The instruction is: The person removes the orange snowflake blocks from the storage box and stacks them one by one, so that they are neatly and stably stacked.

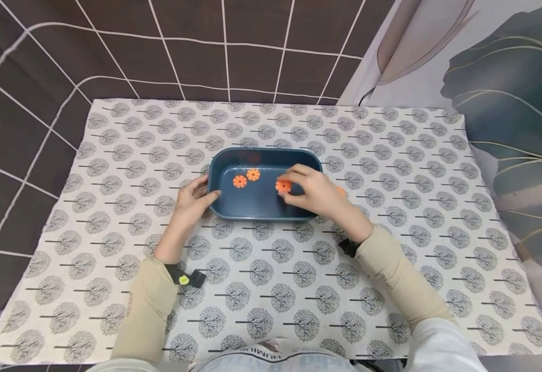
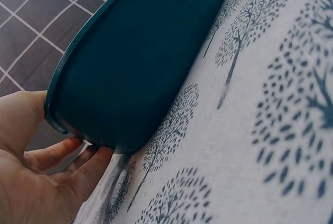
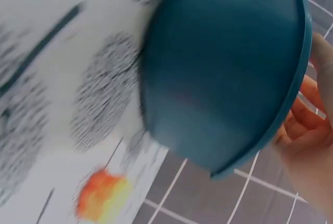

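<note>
A dark blue oblong plastic basin (image 1: 263,217) lies on the patterned cloth. My left hand (image 1: 191,200) grips its left end, the thumb over the rim and the fingers against the outer wall, as the left wrist view of that hand (image 2: 47,166) also shows. Over the right half of the basin, my right hand (image 1: 314,190) pinches an orange notched, flower-shaped disc (image 1: 283,186) between thumb and fingers. Two similar discs, one lower left (image 1: 239,181) and one upper right (image 1: 253,174), lie close together on the basin floor. The basin wall hides the right fingertips in the right wrist view.
Outside the basin, an orange piece (image 1: 341,191) sits on the cloth, partly hidden behind my right wrist; the right wrist view shows a blurred orange-yellow object (image 3: 104,195). The tree-print cloth (image 1: 261,294) covers the table. A dark tiled-pattern backdrop (image 1: 196,62) stands behind it.
</note>
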The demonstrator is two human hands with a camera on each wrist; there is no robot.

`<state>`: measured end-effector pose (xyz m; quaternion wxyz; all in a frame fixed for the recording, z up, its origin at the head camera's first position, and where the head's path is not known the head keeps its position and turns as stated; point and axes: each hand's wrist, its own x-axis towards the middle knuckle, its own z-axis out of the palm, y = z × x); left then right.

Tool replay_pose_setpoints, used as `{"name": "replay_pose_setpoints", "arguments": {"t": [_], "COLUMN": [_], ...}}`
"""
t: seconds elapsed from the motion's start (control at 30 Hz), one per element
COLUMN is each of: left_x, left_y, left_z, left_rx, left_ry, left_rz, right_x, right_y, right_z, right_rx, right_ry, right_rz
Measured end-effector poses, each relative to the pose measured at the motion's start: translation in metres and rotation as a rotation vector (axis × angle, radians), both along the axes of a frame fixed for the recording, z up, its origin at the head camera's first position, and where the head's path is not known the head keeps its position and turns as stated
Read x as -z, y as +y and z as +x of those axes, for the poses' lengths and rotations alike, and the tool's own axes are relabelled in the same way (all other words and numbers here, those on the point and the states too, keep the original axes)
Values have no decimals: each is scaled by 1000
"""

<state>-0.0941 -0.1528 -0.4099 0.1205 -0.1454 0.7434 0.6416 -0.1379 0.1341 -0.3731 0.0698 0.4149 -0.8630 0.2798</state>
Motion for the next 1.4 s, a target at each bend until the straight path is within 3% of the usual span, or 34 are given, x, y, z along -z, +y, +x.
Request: {"name": "replay_pose_setpoints", "arguments": {"t": [0.2,0.57,0.73,0.97,1.2,1.4], "left_x": [-4,-1,1,2,3,1], "left_y": [0,1,0,0,0,0], "left_z": [-2,1,1,2,2,3], "left_rx": [-2,-1,2,6,4,6], "left_ry": [2,-3,-4,-3,8,17], "left_rz": [15,-13,-22,-24,-31,-15], "right_x": [0,5,8,15,24,29], "right_y": [24,71,89,100,108,111], "right_z": [2,6,8,10,7,4], "right_rx": [81,135,199,209,273,281], "right_ry": [-35,-58,-54,-28,-69,-72], "right_rz": [-14,-89,-63,-48,59,161]}}
